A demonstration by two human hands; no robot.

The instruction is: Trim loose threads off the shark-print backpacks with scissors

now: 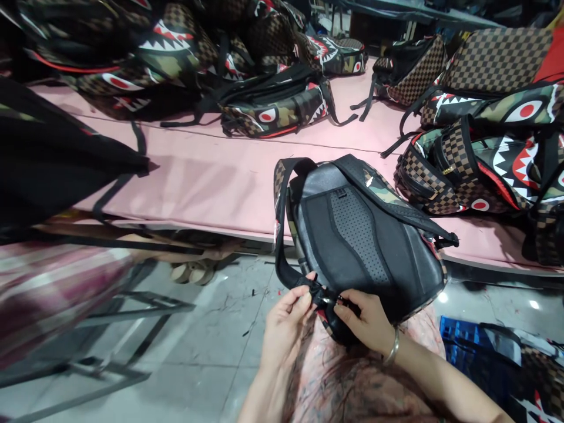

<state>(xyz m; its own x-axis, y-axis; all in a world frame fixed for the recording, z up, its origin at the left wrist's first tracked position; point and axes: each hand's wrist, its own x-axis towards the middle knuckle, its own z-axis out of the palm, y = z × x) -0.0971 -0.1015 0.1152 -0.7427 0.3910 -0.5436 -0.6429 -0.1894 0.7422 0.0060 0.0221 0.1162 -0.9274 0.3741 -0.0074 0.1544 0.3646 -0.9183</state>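
A black backpack (352, 229) with a padded, perforated back panel leans against the table edge and rests on my lap, back side up. At its lower corner, my left hand (288, 311) pinches a black plastic buckle (315, 292) at the end of a shoulder strap (282, 258). My right hand (363, 317), wearing a bracelet, is closed just beside it, with thumb and fingers on dark webbing strap by the buckle. A small shiny spot shows between the hands; what it is I cannot make out. The other shoulder strap (388, 202) lies across the bag's right side.
The pink table (207, 182) carries several checkered and camouflage shark-face backpacks (282, 106), piled at the back left and right. A person in plaid cloth (53, 294) is at the left, beside a dark bag (57, 158). Metal legs (136, 317) stand on the tiled floor.
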